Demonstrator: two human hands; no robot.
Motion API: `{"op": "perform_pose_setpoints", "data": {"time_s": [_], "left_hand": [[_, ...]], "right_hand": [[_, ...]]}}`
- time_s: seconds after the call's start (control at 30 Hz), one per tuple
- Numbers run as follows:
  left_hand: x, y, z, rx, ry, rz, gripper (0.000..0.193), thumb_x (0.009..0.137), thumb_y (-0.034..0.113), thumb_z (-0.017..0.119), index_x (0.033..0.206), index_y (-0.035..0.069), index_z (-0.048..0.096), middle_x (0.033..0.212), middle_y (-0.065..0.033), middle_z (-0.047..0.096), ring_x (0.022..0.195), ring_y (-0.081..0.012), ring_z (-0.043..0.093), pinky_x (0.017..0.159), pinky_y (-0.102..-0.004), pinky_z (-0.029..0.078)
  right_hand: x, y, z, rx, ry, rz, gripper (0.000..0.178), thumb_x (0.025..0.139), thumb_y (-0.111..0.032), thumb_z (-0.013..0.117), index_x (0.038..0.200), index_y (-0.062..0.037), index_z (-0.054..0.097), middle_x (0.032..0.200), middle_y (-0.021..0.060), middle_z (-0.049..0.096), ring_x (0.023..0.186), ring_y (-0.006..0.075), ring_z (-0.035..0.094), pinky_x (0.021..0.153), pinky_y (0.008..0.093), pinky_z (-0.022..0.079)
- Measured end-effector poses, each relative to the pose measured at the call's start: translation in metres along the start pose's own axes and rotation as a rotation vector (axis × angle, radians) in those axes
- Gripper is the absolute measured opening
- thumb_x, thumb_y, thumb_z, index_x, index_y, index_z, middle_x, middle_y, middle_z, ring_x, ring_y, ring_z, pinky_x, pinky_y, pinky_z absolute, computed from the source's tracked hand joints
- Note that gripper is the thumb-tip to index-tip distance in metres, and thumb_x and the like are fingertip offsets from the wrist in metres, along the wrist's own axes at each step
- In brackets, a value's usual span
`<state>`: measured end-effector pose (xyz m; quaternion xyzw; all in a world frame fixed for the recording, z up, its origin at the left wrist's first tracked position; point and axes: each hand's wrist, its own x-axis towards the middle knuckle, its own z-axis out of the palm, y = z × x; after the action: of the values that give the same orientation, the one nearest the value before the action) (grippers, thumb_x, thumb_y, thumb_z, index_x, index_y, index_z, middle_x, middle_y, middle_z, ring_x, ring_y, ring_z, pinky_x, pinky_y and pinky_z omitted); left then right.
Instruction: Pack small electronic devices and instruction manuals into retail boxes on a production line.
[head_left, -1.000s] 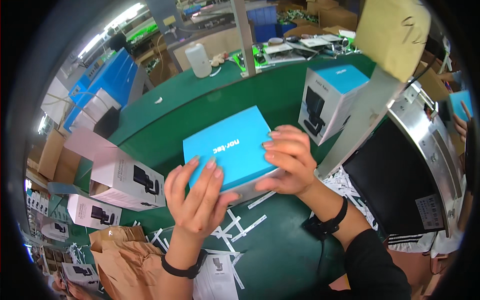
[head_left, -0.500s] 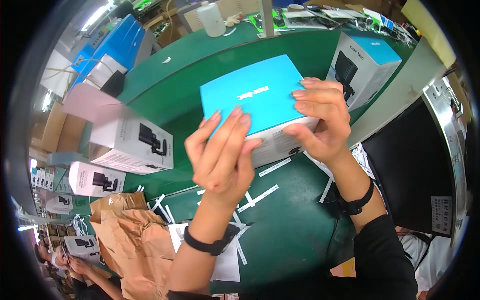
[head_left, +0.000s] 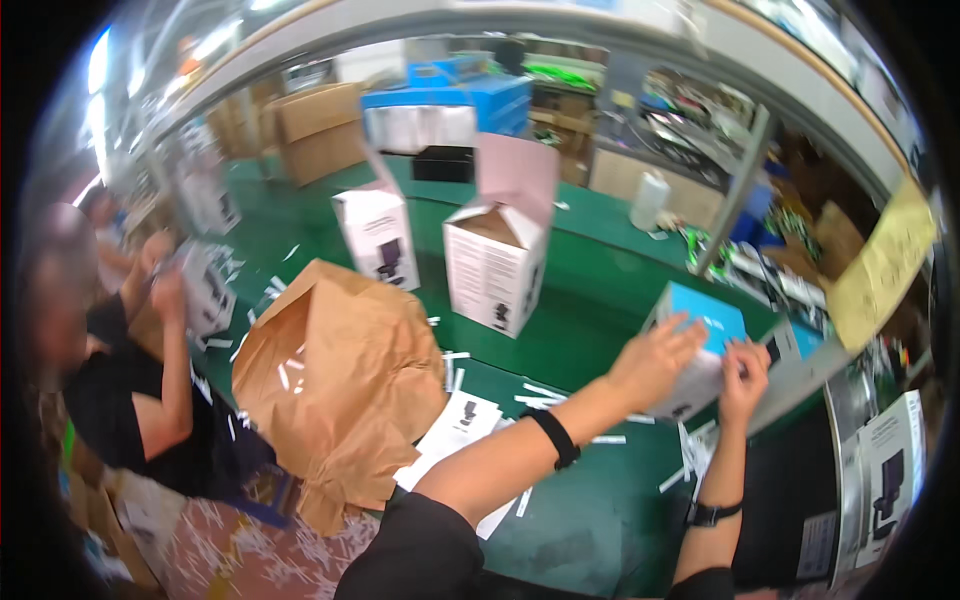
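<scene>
A white box with a bright blue top (head_left: pixel 712 312) stands on the green bench at the right. My left hand (head_left: pixel 658 368) lies over its near left side, fingers stretched onto the blue top; the thumb is hidden. At the box's right edge is my right hand (head_left: pixel 742 382), its fingers bent and closed on the rim. Behind that hand a second blue-topped box (head_left: pixel 790 342) is partly covered.
An open white carton (head_left: pixel 495 268) with a raised flap stands mid-bench, another white carton (head_left: pixel 380 235) beside it. A big brown paper bag (head_left: pixel 345 370) holds paper strips. White strips (head_left: pixel 610 440) litter the bench. A co-worker (head_left: pixel 150 390) handles a carton at the left.
The view has swung left, so the box and both my hands now appear farther right. My right hand's fingers have moved from spread on the top to bent at the edge.
</scene>
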<state>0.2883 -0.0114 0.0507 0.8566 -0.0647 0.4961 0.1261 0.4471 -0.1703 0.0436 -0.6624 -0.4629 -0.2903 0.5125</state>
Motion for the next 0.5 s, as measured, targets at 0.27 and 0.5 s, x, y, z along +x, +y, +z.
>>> {"op": "perform_pose_setpoints", "data": {"time_s": [0.27,0.5], "left_hand": [[-0.098,0.075,-0.184,0.318,-0.211,-0.446,0.068,0.079,0.015,0.073,0.143,0.002,0.05,0.138,-0.0185,0.056,0.121,-0.0359,0.053,0.098,-0.0445,0.046],[-0.202,0.095,-0.171,0.864,-0.515,-0.838,0.06,0.086,0.016,0.072,0.136,-0.007,0.047,0.132,-0.0265,0.056,0.124,-0.037,0.055,0.105,-0.0484,0.044]], "right_hand": [[0.025,-0.125,0.01,-0.233,-0.06,-0.138,0.011,0.086,-0.003,0.068,0.097,-0.0026,0.069,0.099,0.0151,0.066,0.103,0.0347,0.058,0.093,0.0438,0.045],[0.055,-0.231,0.172,-0.043,-0.333,-0.494,0.038,0.071,-0.006,0.079,0.107,-0.0037,0.069,0.135,0.0228,0.048,0.128,0.0454,0.042,0.108,0.0551,0.035]]}}
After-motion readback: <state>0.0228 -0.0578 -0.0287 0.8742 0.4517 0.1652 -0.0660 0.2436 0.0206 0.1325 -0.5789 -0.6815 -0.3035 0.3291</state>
